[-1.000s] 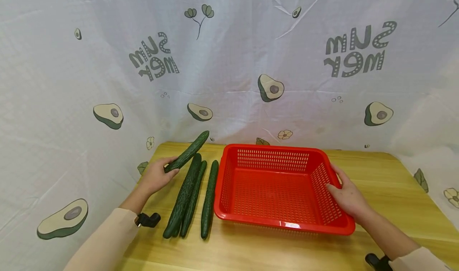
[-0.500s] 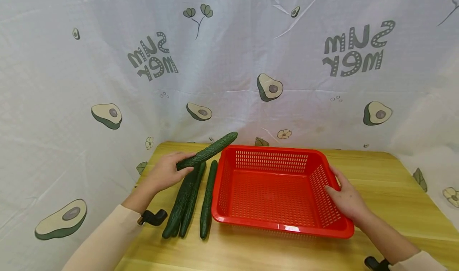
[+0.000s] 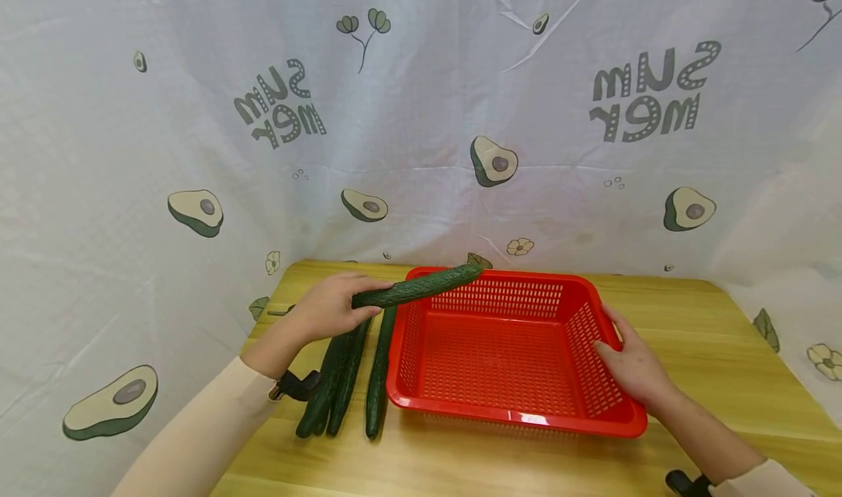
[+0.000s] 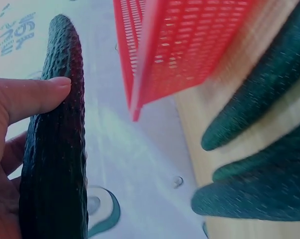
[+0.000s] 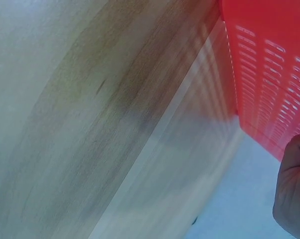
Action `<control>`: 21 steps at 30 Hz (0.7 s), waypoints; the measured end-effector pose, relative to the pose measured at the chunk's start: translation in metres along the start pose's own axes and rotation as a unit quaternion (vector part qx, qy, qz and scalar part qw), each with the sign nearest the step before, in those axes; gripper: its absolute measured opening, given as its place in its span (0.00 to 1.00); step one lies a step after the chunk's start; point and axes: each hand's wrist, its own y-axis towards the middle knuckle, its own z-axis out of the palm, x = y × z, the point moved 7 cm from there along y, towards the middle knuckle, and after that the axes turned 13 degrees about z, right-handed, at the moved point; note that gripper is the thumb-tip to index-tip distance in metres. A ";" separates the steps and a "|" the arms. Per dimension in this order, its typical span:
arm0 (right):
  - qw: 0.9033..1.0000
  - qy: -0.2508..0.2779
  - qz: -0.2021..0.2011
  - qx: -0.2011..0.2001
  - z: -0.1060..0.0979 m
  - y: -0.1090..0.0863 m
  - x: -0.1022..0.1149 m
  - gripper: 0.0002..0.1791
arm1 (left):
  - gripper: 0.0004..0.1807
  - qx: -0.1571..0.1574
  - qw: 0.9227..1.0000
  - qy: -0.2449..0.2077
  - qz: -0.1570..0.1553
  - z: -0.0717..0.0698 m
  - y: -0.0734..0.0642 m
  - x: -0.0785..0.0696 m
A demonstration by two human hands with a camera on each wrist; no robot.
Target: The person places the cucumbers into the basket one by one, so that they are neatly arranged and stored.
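My left hand (image 3: 332,307) grips a long dark green cucumber (image 3: 434,285) near its left end. Its free end reaches over the back left corner of a red plastic basket (image 3: 487,414). In the left wrist view, the thumb lies along the bumpy skin of this cucumber (image 4: 55,159). My right hand (image 3: 634,362) holds the basket's right rim, thumb on the inner side. Only part of that hand (image 5: 295,189) shows in the right wrist view, against the slotted basket wall (image 5: 264,64). Nothing lies inside the basket.
Several more cucumbers lie left of the basket: a close cluster (image 3: 342,384) partly hidden by my left hand, and a single cucumber (image 3: 378,380) right beside the basket. All rest on a wooden table (image 3: 460,460). A printed cloth (image 3: 421,117) hangs behind and beside the table.
My left hand has carried the cucumber rightward, from above the cluster to over the basket's back left corner, and the cucumber now lies flatter. My right hand stays on the rim.
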 end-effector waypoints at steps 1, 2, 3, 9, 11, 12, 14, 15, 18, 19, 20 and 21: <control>1.000 0.000 0.000 -0.001 0.000 0.000 0.000 0.41 | 0.25 0.009 1.000 0.001 0.004 0.000 0.004 -0.002; 1.000 0.001 0.000 0.000 0.000 0.000 0.000 0.41 | 0.25 0.017 1.000 0.004 0.009 0.001 0.008 -0.004; 1.000 0.001 -0.001 0.000 0.000 0.000 0.000 0.41 | 0.25 0.025 1.000 0.004 0.014 0.001 0.013 -0.006; 1.000 0.004 -0.003 0.001 0.001 -0.001 0.000 0.41 | 0.23 0.070 0.996 0.010 0.047 0.009 0.041 -0.016; 1.000 0.007 -0.004 0.003 0.001 -0.001 -0.001 0.41 | 0.23 0.082 0.995 0.015 0.055 0.012 0.051 -0.018; 1.000 0.007 -0.004 0.004 0.001 -0.001 -0.001 0.41 | 0.23 0.088 0.994 0.022 0.059 0.014 0.056 -0.019; 1.000 0.007 -0.005 0.004 0.000 0.000 -0.001 0.41 | 0.23 0.099 0.993 0.027 0.062 0.019 0.066 -0.020; 1.000 0.007 -0.006 0.005 0.000 0.000 -0.001 0.41 | 0.23 0.104 0.992 0.028 0.063 0.021 0.071 -0.021; 1.000 0.004 -0.009 0.002 -0.001 -0.001 -0.001 0.41 | 0.23 0.121 0.991 0.025 0.061 0.028 0.084 -0.023; 1.000 0.003 -0.009 0.001 -0.001 -0.001 -0.001 0.41 | 0.23 0.125 0.990 0.022 0.061 0.032 0.088 -0.024; 1.000 0.002 -0.009 0.000 -0.001 -0.001 0.000 0.41 | 0.23 0.129 0.989 0.023 0.063 0.035 0.092 -0.025; 1.000 0.001 -0.010 -0.002 -0.001 -0.002 0.000 0.41 | 0.23 0.133 0.989 0.023 0.063 0.038 0.096 -0.026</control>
